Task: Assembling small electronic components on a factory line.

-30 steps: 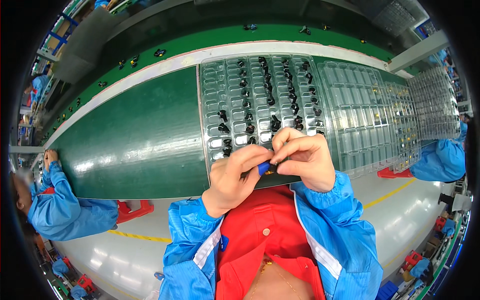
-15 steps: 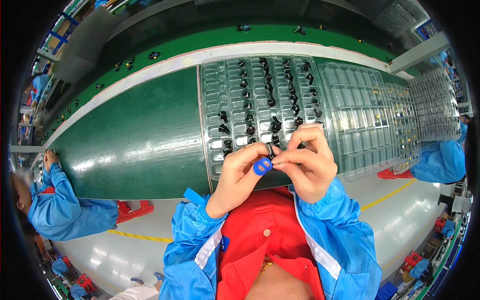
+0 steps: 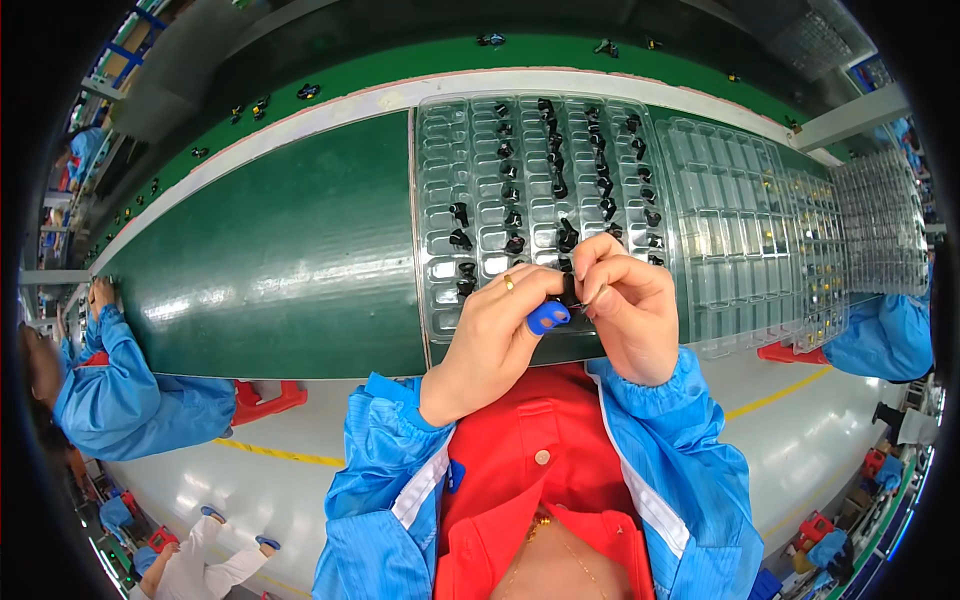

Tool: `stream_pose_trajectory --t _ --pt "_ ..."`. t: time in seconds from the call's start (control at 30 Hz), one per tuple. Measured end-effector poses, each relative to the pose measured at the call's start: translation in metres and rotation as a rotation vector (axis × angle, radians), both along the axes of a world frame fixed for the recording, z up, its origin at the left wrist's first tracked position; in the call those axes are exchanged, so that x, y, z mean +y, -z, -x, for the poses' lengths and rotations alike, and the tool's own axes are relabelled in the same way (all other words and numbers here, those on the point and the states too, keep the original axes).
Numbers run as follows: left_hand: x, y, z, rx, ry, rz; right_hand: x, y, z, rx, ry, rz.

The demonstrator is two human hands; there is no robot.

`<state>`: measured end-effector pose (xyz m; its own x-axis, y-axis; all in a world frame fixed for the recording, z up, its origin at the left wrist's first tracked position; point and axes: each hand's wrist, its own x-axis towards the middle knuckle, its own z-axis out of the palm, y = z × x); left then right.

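Small dark part pinched between two bare hands

The left hand [image 3: 500, 325] pinched a small dark part [image 3: 570, 290] between thumb and fingertips, its thumb covered by a blue finger sleeve [image 3: 548, 318] and a gold-coloured ring [image 3: 508, 282] on one finger. The right hand [image 3: 635, 312] had its thumb and fingertips drawn together on the same part from the other side. Fingers hid much of the part, so its full shape could not be told.

The part was between the hands, over the near end of a clear plastic tray [image 3: 436, 150] on the green worktop [image 3: 270, 260]. Black pieces [image 3: 568, 235] sat in columns in that tray; in the leftmost column they lay toward the near end. Just to the right was another clear tray [image 3: 712, 250], then one with yellowish pieces [image 3: 820, 250], and beyond it a stack of clear trays [image 3: 882, 220].

Past a white ledge [image 3: 370, 102], small dark items were scattered along a green strip [image 3: 400, 62]. Co-workers in blue sat at the left [image 3: 140, 400] and right [image 3: 880, 335], well apart from the hands.
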<state>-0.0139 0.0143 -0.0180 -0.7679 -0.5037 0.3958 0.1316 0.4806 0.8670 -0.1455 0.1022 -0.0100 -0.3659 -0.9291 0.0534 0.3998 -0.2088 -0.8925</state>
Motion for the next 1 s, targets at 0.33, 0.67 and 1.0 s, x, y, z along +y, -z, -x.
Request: stream_pose_trajectory --t 0.33,0.67,1.0 --pt "0.001 0.001 0.002 -0.080 -0.112 0.128 0.001 -0.012 -0.004 0.218 0.126 -0.081" --pt "-0.001 0.002 0.003 -0.058 -0.079 0.186 -0.002 -0.010 0.005 -0.086 -0.009 -0.197" --pt "-0.002 -0.008 0.004 -0.075 -0.102 0.389 -0.006 0.000 0.007 -0.102 -0.064 -0.146"
